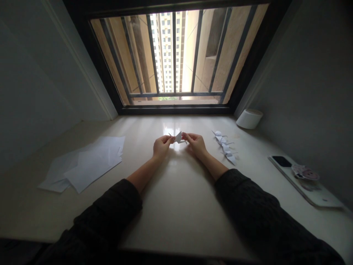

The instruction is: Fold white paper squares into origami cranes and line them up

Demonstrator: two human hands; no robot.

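A small white folded paper crane [178, 137] is held between my two hands, just above the pale sill top. My left hand [162, 145] pinches its left side with thumb and fingertips. On the other side, my right hand [196, 142] has its fingertips closed on the crane's right part. One wing points up, and a thin pointed end sticks out low toward the right hand. To the right of that hand, several finished paper cranes [225, 147] lie in a row.
Loose white paper sheets [93, 158] overlap on the left of the pale surface [171, 213]. At the right lies a phone [306, 186] with a round cartoon grip [305, 172]. A white cylinder [249, 119] rests by the right wall, near the barred window [176, 109].
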